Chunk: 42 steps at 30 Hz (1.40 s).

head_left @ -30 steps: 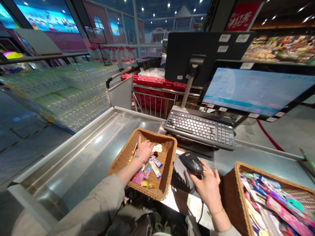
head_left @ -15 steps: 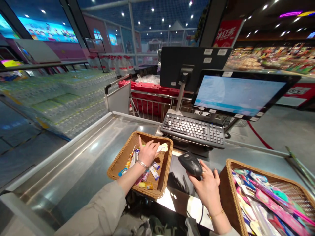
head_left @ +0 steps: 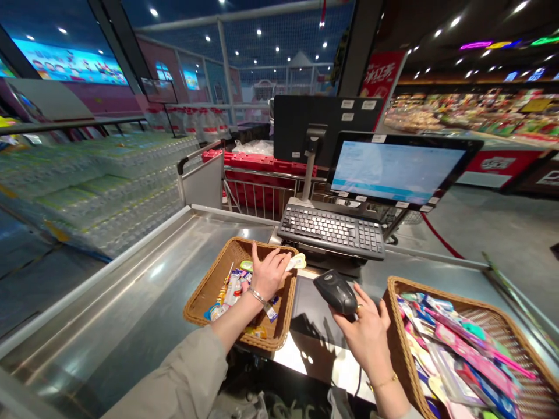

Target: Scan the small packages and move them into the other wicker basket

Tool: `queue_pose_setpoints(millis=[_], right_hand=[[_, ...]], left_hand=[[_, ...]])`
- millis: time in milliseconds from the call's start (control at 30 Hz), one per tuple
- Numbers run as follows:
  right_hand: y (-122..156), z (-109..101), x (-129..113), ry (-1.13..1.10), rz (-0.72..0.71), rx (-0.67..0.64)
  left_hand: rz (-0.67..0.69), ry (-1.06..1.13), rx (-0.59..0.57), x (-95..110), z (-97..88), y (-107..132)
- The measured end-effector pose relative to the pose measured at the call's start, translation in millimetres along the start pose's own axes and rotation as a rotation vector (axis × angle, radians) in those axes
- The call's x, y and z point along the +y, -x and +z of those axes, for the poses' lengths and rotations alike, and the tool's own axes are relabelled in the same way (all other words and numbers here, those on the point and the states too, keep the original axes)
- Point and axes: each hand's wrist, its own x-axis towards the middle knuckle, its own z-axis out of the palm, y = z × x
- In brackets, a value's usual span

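The person's left grip is closed on a slim pale packet, with the fingers laid along its near end. The packet lies ahead and to the right of that grip, its long axis running rightward and slightly away from the person, its free yellowish end across the far right corner of the wicker basket. Its height over the rim cannot be told.

The right grip is grasping a black scanner between thumb and fingers. The scanner's long axis slants from this grip to the far left, so its broad head points toward the packet's free end, near but apart from it. The left grip is the nearer to the packet; the scanner sits between the packet and the right grip. Small wrapped goods lie under and left of the left grip; a second basket stands just right of the right grip.
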Motion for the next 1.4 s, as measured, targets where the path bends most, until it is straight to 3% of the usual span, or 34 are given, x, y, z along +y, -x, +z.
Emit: queue_pose_setpoints(millis=[233, 500, 1400], right_hand=[[3, -8, -2, 0.018, -0.019, 0.049], [7, -12, 1, 0.057, -0.059, 0.090], [18, -22, -4, 0.111, -0.064, 0.098]], left_hand=[[0.050, -0.016, 0.062, 9, -1.9, -7], [0.110, -0.030, 0.226, 17, -2.3, -15], [0.162, 0.021, 0.220, 30, -0.1, -19]])
